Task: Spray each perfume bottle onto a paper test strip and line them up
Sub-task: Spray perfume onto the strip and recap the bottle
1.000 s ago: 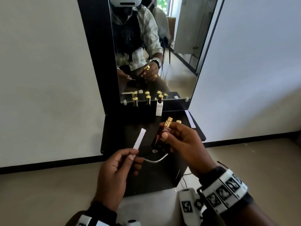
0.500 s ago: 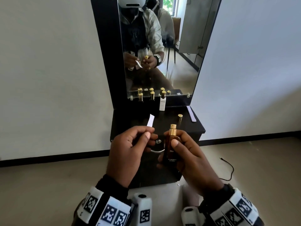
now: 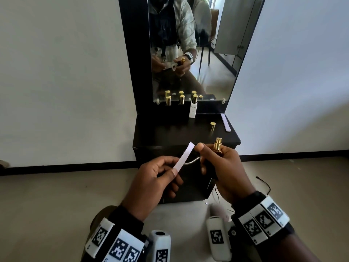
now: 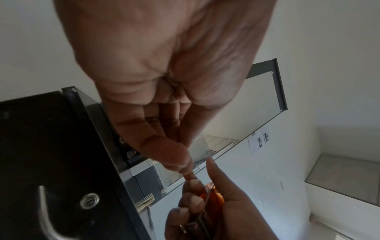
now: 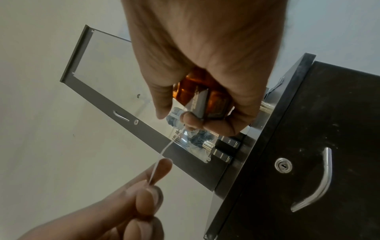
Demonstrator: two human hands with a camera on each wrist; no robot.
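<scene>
My right hand [image 3: 202,159] grips an amber perfume bottle [image 3: 219,151], its uncapped gold sprayer [image 3: 218,143] upright in front of the black cabinet. From below, the bottle [image 5: 205,97] shows wrapped in curled fingers. Thumb and fingers of my left hand [image 3: 172,173] pinch the lower end of a white paper strip [image 3: 184,157]. The strip leans up and right, its top end just left of my right thumb. It is also visible in the wrist views, strip [image 4: 200,146] and, edge-on, strip [image 5: 164,154]. A loose gold cap [image 3: 212,126] stands on the cabinet top [image 3: 160,133].
A white bottle [image 3: 193,109] and two dark gold-capped bottles [image 3: 168,101] stand in a row against the mirror [image 3: 188,53]. Spare white strips [image 3: 226,122] lie at the cabinet top's right edge. The cabinet door has a metal handle [image 5: 316,186] and a lock.
The strip has tipped from upright to leaning right, toward the bottle. My right hand has shifted the bottle to the right, and my left hand sits lower.
</scene>
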